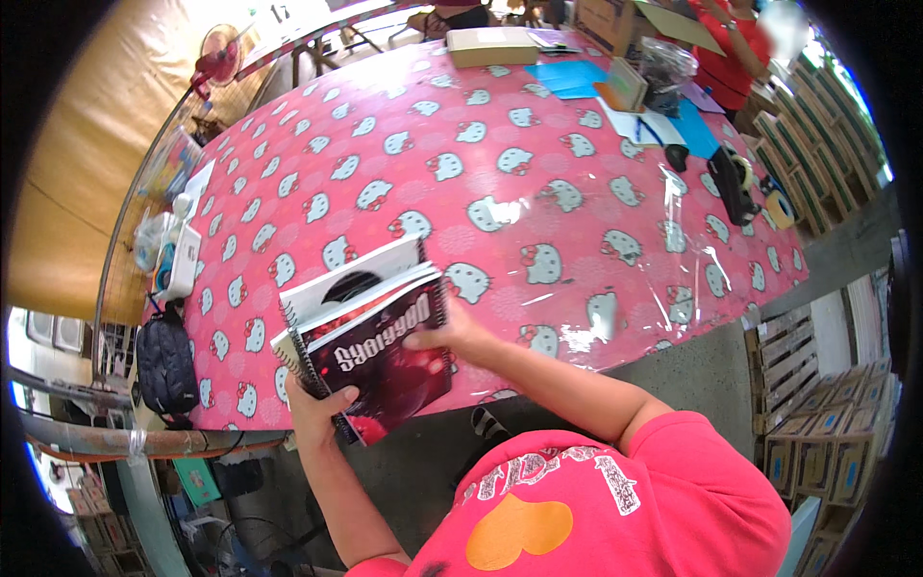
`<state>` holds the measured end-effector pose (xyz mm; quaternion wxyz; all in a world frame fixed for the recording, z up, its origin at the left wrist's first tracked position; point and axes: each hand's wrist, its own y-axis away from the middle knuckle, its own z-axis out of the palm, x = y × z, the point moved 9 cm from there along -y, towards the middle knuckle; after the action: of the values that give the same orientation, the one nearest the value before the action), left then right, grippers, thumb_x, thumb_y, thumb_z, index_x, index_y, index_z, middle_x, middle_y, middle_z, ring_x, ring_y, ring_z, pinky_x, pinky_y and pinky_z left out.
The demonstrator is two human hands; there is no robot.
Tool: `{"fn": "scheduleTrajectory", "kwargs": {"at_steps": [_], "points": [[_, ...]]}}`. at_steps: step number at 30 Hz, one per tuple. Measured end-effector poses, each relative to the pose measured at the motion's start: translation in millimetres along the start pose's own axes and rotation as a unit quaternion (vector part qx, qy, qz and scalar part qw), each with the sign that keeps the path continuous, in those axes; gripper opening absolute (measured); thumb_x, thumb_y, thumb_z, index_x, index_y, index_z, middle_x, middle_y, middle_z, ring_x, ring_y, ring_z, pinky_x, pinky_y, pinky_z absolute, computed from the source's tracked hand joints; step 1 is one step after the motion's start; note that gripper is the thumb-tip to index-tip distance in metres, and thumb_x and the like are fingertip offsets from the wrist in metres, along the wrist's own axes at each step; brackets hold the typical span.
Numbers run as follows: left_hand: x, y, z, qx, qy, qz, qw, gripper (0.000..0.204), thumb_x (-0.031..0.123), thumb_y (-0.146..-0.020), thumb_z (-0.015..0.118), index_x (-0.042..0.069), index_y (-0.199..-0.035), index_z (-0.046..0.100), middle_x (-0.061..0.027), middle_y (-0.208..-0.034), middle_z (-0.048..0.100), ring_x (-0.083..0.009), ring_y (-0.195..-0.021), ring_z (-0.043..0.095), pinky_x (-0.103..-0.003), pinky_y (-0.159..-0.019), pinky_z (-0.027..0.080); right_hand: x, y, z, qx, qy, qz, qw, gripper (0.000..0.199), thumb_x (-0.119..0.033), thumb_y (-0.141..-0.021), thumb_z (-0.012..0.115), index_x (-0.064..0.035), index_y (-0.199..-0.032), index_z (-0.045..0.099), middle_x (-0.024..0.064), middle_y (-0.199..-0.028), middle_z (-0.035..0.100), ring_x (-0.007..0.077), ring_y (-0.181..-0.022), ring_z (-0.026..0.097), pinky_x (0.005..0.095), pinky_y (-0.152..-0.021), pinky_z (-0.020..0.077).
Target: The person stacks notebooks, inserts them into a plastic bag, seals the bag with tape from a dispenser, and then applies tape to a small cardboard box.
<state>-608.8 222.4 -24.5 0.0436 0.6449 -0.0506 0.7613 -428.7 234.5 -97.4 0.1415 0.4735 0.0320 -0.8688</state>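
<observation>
I hold a small stack of spiral-bound notebooks (389, 370) over the near edge of the table, tilted. The top one has a dark red and black glossy cover with pale lettering and round red shapes. Behind it, a notebook with a white cover and a black arc (354, 285) sticks out. My left hand (315, 409) grips the lower left corner, thumb on top. On the right side my right hand (454, 332) is closed round the edge, its thumb lying across the cover. The fingers under the stack are hidden.
A pink cat-patterned cover (404, 183) lies over the table. A black backpack (166, 363) and a white container (181, 262) line its left edge. Far right are blue sheets (567, 80), a tape dispenser (735, 185) and a person in red (733, 58). A flat box (492, 48) lies at the back.
</observation>
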Motion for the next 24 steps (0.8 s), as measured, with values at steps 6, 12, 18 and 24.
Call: {"fn": "scheduleTrajectory", "kwargs": {"at_steps": [6, 12, 18, 24], "points": [[-11, -15, 186, -0.124, 0.042, 0.091, 0.987, 0.075, 0.004, -0.049, 0.082, -0.002, -0.116, 0.049, -0.0091, -0.102, 0.06, -0.0185, -0.091, 0.06, -0.033, -0.083, 0.049, -152, 110, -124, 0.069, 0.121, -0.113, 0.984, 0.061, -0.007, -0.062, 0.08, -0.0032, -0.114, 0.048, 0.0047, -0.091, 0.061, 0.0119, -0.074, 0.059, 0.0239, -0.056, 0.0504], [-87, -28, 335, -0.186, 0.074, 0.091, 0.976, 0.074, -0.009, -0.056, 0.076, 0.002, -0.12, 0.039, -0.0111, -0.107, 0.055, -0.0196, -0.092, 0.059, -0.032, -0.071, 0.056, -203, 192, -264, 0.113, 0.164, -0.185, 0.962, 0.071, -0.011, -0.063, 0.082, -0.0064, -0.12, 0.041, 0.0028, -0.091, 0.061, 0.009, -0.075, 0.058, 0.0221, -0.055, 0.0485], [-194, -25, 356, -0.109, -0.04, -0.021, 0.993, 0.066, -0.005, -0.057, 0.077, 0.001, -0.117, 0.051, -0.0072, -0.104, 0.061, -0.0186, -0.095, 0.059, -0.032, -0.081, 0.05, -176, 229, -327, 0.021, 0.46, -0.056, 0.886, 0.075, -0.019, -0.074, 0.064, -0.009, -0.138, 0.027, 0.0188, -0.133, 0.042, 0.0312, -0.126, 0.038, 0.037, -0.105, 0.0281], [-187, -27, 356, -0.077, -0.025, 0.027, 0.996, 0.059, -0.005, -0.057, 0.075, 0.001, -0.113, 0.055, -0.0059, -0.103, 0.062, -0.0176, -0.095, 0.059, -0.032, -0.085, 0.048, -167, 276, -477, 0.193, 0.81, 0.013, 0.553, 0.065, -0.048, -0.085, 0.048, -0.0194, -0.14, 0.03, 0.0067, -0.147, 0.025, 0.0295, -0.136, 0.021, 0.0561, -0.106, 0.017]]}}
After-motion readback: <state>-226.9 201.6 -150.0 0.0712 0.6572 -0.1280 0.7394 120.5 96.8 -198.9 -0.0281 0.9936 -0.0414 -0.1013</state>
